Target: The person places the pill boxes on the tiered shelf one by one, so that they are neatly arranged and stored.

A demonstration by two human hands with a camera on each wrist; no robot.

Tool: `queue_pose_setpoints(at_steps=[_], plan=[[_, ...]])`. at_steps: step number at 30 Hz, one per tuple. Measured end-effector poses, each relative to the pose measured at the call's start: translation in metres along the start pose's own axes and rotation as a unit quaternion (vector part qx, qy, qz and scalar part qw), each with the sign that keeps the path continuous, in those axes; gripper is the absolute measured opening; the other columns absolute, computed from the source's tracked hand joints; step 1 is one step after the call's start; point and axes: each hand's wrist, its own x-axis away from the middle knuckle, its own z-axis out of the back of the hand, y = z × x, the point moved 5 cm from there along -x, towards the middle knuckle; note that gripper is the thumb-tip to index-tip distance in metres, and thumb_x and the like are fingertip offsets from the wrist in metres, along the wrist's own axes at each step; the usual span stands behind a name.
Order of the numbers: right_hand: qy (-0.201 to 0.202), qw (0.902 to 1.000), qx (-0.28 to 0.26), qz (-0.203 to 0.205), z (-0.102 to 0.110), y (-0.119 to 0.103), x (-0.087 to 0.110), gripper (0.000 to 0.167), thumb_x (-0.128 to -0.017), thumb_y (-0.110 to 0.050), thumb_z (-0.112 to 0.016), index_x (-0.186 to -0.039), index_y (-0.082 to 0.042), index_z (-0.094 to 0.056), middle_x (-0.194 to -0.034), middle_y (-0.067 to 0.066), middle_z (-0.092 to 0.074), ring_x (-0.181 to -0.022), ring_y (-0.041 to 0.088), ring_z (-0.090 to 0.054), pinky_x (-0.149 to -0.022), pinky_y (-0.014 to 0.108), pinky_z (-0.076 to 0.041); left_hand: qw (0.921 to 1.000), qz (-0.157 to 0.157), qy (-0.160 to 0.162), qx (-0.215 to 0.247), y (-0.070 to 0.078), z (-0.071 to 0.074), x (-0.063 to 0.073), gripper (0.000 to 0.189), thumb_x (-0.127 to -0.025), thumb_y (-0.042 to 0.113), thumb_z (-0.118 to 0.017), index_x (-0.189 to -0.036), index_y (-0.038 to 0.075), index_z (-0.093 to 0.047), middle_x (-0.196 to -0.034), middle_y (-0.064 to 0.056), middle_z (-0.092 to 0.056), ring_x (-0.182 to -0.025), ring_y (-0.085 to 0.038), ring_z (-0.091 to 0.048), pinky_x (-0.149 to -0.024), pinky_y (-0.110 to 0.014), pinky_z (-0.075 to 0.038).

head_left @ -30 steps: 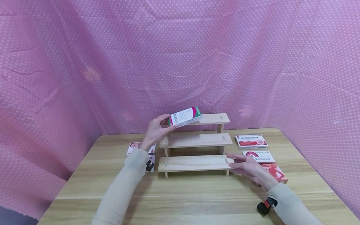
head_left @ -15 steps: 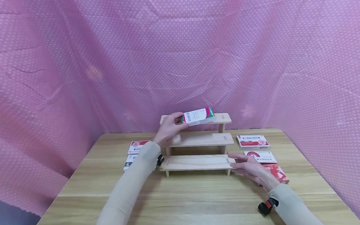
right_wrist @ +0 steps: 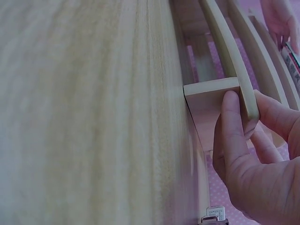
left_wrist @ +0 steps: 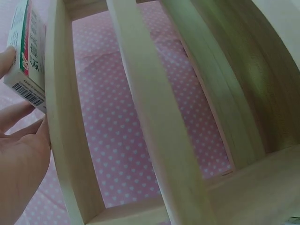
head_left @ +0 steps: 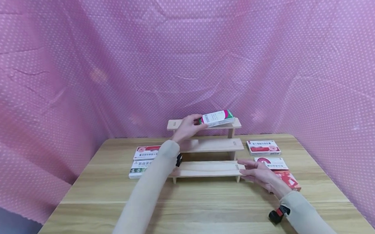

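Observation:
A three-tier wooden display stand (head_left: 205, 168) is set on the table in the head view. My left hand (head_left: 188, 126) pinches one end of a white medicine box (head_left: 217, 118) with green and magenta ends, over the right part of the top shelf. In the left wrist view the medicine box (left_wrist: 29, 56) is right at the top shelf's edge, thumb on one face and fingers beneath. My right hand (head_left: 260, 175) grips the right end of the lowest shelf. In the right wrist view its fingers (right_wrist: 232, 122) press the leg's side, the thumb on top of the board.
Left of the stand lie a red-and-white medicine box (head_left: 145, 152) and a white one (head_left: 137, 169), partly behind the left sleeve. On the right are a red-and-white box (head_left: 263, 147), a white box (head_left: 272, 163) and a red box (head_left: 289, 180). A pink dotted cloth (head_left: 185, 61) hangs behind.
My left hand has carried the medicine box rightward along the top shelf. The boxes at left show more from behind the sleeve. My right hand keeps its hold on the lowest shelf.

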Motion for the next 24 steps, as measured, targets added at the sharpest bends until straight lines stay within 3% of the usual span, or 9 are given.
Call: queue_pose_setpoints(at_steps=[11, 20, 24], plan=[[0.002, 1.0, 0.001, -0.004, 0.002, 0.0, 0.003, 0.062, -0.09, -0.006, -0.068, -0.147, -0.002, -0.042, -0.145, 0.02, -0.046, -0.105, 0.015, -0.065, -0.098, 0.037, -0.055, 0.9995, 0.002, -0.024, -0.022, 0.004, -0.01, -0.011, 0.057, -0.093, 0.031, -0.067, -0.141, 0.006, -0.05, -0.134, -0.009, -0.056, -0.123, -0.023, -0.056, -0.105, -0.034, -0.05], [-0.004, 0.9999, -0.003, -0.009, 0.001, 0.001, 0.002, 0.065, -0.091, -0.005, -0.067, -0.149, -0.002, -0.037, -0.15, 0.023, -0.034, -0.104, 0.015, -0.065, -0.097, 0.035, -0.056, 0.9972, 0.019, -0.051, -0.051, 0.008, -0.012, -0.014, 0.061, -0.095, 0.031, -0.065, -0.146, 0.005, -0.043, -0.141, -0.012, -0.051, -0.13, -0.027, -0.05, -0.111, -0.039, -0.044], [0.002, 1.0, 0.0, -0.007, 0.001, 0.001, 0.003, 0.065, -0.09, -0.005, -0.067, -0.148, -0.001, -0.038, -0.148, 0.022, -0.037, -0.104, 0.015, -0.064, -0.097, 0.035, -0.056, 0.9964, 0.024, -0.058, -0.057, 0.009, -0.013, -0.015, 0.061, -0.095, 0.029, -0.065, -0.147, 0.005, -0.042, -0.14, -0.011, -0.052, -0.13, -0.027, -0.051, -0.111, -0.039, -0.045]])
